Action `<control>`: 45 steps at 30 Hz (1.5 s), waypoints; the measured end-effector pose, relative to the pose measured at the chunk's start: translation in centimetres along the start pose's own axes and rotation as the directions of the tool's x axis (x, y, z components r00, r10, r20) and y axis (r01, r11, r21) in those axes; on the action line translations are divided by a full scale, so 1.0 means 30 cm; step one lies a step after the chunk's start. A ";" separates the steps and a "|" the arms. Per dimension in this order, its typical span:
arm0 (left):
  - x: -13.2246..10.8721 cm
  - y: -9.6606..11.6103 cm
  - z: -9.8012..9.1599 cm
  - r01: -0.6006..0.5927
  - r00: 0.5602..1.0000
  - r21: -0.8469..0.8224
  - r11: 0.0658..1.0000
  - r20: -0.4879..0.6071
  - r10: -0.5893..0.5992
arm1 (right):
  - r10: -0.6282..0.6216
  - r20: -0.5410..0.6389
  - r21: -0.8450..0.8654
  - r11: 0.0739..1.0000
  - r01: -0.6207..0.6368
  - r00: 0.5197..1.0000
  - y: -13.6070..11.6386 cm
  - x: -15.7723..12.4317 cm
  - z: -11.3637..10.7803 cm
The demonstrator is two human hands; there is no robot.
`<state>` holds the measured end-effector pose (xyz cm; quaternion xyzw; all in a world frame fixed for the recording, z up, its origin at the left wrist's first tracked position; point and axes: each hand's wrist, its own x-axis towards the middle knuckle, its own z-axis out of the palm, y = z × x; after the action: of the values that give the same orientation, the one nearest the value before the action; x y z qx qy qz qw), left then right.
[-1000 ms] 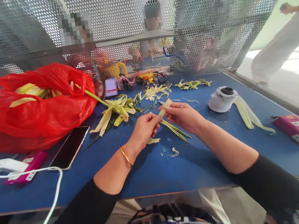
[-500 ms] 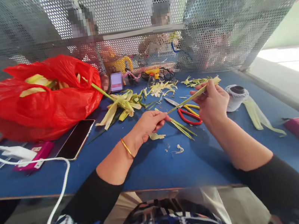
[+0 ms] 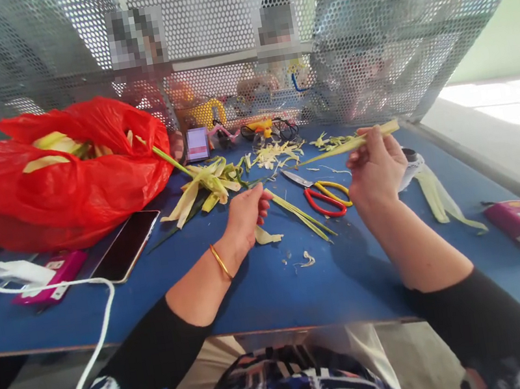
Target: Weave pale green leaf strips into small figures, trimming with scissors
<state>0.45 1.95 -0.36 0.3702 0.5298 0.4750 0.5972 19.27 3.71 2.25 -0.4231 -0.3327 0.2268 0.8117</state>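
While right grip (image 3: 376,166) pinches 1 leaf strip (image 3: 344,147), left grip (image 3: 247,216) curled — hold unclear; scissors (image 3: 314,185): 1.

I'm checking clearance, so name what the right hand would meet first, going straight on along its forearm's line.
Likely the grey perforated metal screen beyond the right hand, though depth is unclear.

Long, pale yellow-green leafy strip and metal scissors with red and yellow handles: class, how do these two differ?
The leafy strip is raised in the right hand; the metal scissors lie on the blue table. The strip is pale yellow-green along its visible length, while the scissors have one red and one yellow looped handle. Both narrow towards the left of the picture.
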 end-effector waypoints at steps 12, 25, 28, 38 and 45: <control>0.012 0.012 -0.001 0.102 0.990 -0.249 0.963 0.124 -0.073 | 0.049 0.999 -0.013 0.365 0.931 -0.006 0.048 -0.164 -0.018; 0.024 0.004 -0.003 0.068 0.997 -0.068 0.995 0.032 -0.066 | 0.575 0.566 -0.674 -0.088 0.733 0.590 0.083 0.036 -0.062; 0.032 0.002 -0.005 0.040 0.999 -0.032 0.999 0.002 -0.040 | 0.492 0.556 -0.807 0.125 0.577 0.670 0.091 0.055 -0.067; 0.040 0.005 -0.009 -0.011 0.996 0.061 0.998 -0.083 0.016 | 0.652 0.513 -0.601 0.737 -0.309 0.558 0.062 0.075 -0.077; 0.048 -0.001 -0.013 -0.012 0.997 0.067 0.998 -0.069 0.017 | 0.662 0.583 -0.618 0.738 -0.271 0.471 0.049 0.065 -0.068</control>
<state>0.06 3.28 -0.87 0.3771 0.5632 0.4738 0.5623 21.96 4.68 0.85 -0.5307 -0.5565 0.5225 0.3682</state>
